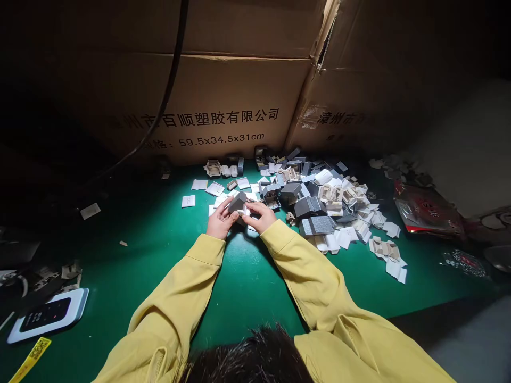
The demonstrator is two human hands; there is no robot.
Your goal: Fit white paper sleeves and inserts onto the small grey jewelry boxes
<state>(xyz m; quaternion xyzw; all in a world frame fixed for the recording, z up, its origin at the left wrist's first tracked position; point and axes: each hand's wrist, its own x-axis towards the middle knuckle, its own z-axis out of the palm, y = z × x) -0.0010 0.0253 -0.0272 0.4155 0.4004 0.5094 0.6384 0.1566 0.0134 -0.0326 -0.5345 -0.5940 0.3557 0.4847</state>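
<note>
Over the middle of the green table, my left hand (220,220) is closed around the left side of a small dark grey box (238,202). From the other side, my right hand (260,216) grips the box's right edge, its thumb near a pale piece at the lower front. Whether that pale piece is an insert or a paper slip I cannot tell. White folded paper slips (215,189) lie just behind my hands. Close by on the right is a heap of dark grey boxes (309,206), some with lids raised, mixed with pale card inserts (339,194).
Large cardboard cartons (223,90) stand along the back, with a black cable (170,85) hanging in front. A white device with a dark screen (48,315) and a yellow strap (32,359) lie at left. A red plastic-wrapped packet (427,210) sits at right on the green table (159,234).
</note>
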